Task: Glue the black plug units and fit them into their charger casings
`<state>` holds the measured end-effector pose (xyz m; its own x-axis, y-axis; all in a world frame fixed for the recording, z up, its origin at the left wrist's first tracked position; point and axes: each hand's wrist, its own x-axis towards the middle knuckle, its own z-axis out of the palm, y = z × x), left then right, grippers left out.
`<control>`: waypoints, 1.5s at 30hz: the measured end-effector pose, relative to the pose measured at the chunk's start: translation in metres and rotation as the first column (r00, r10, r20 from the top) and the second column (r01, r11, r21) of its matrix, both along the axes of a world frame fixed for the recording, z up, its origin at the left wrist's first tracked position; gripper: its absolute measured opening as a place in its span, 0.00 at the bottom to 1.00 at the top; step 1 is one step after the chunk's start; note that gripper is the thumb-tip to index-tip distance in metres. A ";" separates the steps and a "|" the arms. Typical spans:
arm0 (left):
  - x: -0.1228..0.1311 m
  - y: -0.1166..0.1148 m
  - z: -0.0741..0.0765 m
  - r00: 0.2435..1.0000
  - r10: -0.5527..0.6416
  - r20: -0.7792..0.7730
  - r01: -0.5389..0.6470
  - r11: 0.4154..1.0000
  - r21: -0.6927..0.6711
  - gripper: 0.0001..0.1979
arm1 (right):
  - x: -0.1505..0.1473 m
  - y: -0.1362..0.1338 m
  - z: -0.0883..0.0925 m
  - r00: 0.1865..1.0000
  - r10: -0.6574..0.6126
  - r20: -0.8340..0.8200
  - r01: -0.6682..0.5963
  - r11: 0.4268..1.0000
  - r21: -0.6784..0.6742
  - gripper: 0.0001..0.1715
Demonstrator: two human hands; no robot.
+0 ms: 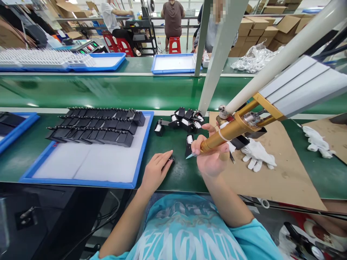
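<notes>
My left hand (155, 168) rests on the green bench, its fingers closed over a small black part (171, 158) that is mostly hidden. My right hand (211, 164) grips a gold cylindrical tool (217, 140), which slants down to the left and ends in a pale blue pointed tip (191, 156). That tip hangs just right of my left hand, apart from the black part. Behind the tip stands a black housing (189, 140) with a white piece inside. A loose cluster of similar black-and-white parts (185, 119) lies farther back.
To the left, a blue-rimmed tray (136, 173) holds rows of black housings (97, 126). Brown cardboard (260, 180) covers the bench at right, with a white glove (258, 153) on it. A grey post (221, 54) and white tube (282, 56) cross above. People sit across the room.
</notes>
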<state>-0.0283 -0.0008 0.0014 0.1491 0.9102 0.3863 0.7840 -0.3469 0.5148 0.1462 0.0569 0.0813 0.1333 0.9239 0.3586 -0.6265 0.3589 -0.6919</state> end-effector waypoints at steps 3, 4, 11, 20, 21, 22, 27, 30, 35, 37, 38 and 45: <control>0.009 0.004 -0.005 0.998 0.056 0.034 -0.056 0.998 0.017 0.11 | 0.001 0.001 0.000 1.000 0.002 -0.002 -0.002 1.000 0.007 0.20; 0.012 0.005 -0.006 0.996 0.082 0.037 -0.083 0.997 0.010 0.10 | 0.001 0.001 0.000 1.000 0.000 0.000 0.000 1.000 0.008 0.20; 0.007 0.009 0.009 0.997 -0.050 0.053 0.061 0.972 -0.229 0.16 | 0.007 0.002 -0.004 1.000 -0.021 0.016 0.021 1.000 -0.007 0.21; -0.012 0.014 0.022 0.980 -0.178 -0.092 0.138 0.932 -0.334 0.19 | 0.015 0.006 -0.009 0.998 -0.058 0.019 0.058 0.998 -0.002 0.19; -0.011 0.014 0.021 0.970 -0.180 -0.166 0.120 0.940 -0.319 0.19 | 0.016 0.006 -0.009 0.998 -0.064 0.020 0.064 0.998 -0.008 0.20; -0.010 0.014 0.019 0.953 -0.173 -0.247 0.094 0.949 -0.301 0.18 | 0.017 0.006 -0.009 0.997 -0.071 0.025 0.071 0.997 -0.013 0.20; -0.007 0.016 0.016 0.856 -0.161 -0.492 0.028 0.964 -0.265 0.17 | 0.019 0.008 -0.011 0.996 -0.083 0.035 0.084 0.996 -0.016 0.20; -0.009 0.018 0.019 0.833 -0.211 -0.511 0.064 0.955 -0.291 0.14 | 0.021 0.008 -0.009 0.997 -0.074 0.020 0.074 0.997 0.003 0.19; -0.012 0.021 0.019 0.833 -0.296 -0.468 0.161 0.938 -0.308 0.11 | 0.021 0.009 -0.006 0.993 -0.103 0.049 0.103 0.995 -0.012 0.22; -0.011 0.021 0.017 0.832 -0.305 -0.463 0.181 0.939 -0.293 0.10 | 0.021 0.009 -0.006 0.992 -0.113 0.049 0.114 0.993 -0.013 0.23; -0.011 0.020 0.017 0.833 -0.306 -0.462 0.190 0.941 -0.281 0.10 | 0.021 0.009 -0.006 0.992 -0.115 0.045 0.116 0.993 -0.011 0.22; -0.044 0.025 0.033 0.901 0.008 -0.434 -0.024 0.999 -0.032 0.13 | 0.027 0.007 -0.008 0.996 -0.086 0.012 0.086 0.996 -0.008 0.20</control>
